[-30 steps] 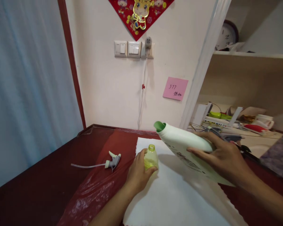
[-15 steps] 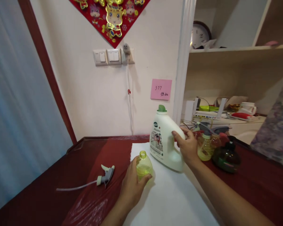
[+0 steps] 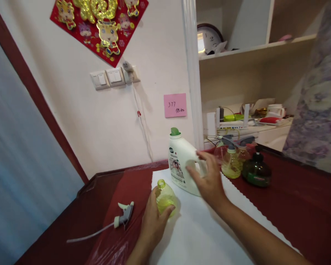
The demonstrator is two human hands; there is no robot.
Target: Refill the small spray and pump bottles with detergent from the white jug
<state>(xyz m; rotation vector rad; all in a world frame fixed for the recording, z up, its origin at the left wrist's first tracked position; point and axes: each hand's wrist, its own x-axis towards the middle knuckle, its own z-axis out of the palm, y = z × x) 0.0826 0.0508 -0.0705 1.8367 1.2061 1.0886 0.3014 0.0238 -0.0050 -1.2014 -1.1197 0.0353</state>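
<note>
My left hand [image 3: 151, 219] is wrapped around a small translucent yellow-green spray bottle [image 3: 167, 198], which has no head on it and some liquid inside. Behind it on the white sheet, a pale green detergent jug [image 3: 179, 165] stands upright with a green spout in its uncapped mouth. My right hand [image 3: 211, 180] is open in front of the jug's handle, fingers apart; whether a fingertip touches the jug I cannot tell. Left of the bottle, a grey and white trigger sprayer head [image 3: 124, 217] lies on the red table with its clear tube pointing left.
Several spray bottles [image 3: 231, 167] and a dark green pump bottle [image 3: 256, 171] stand at the right. A white sheet [image 3: 204, 235] covers part of the red table [image 3: 292, 184]. Behind are a wall with a pink note [image 3: 175, 105], and shelves holding a white router [image 3: 230, 124].
My right hand has loosened from the jug's handle, its fingers now spread. The jug stands on the sheet. The camera view has turned right; my left hand still holds the bottle.
</note>
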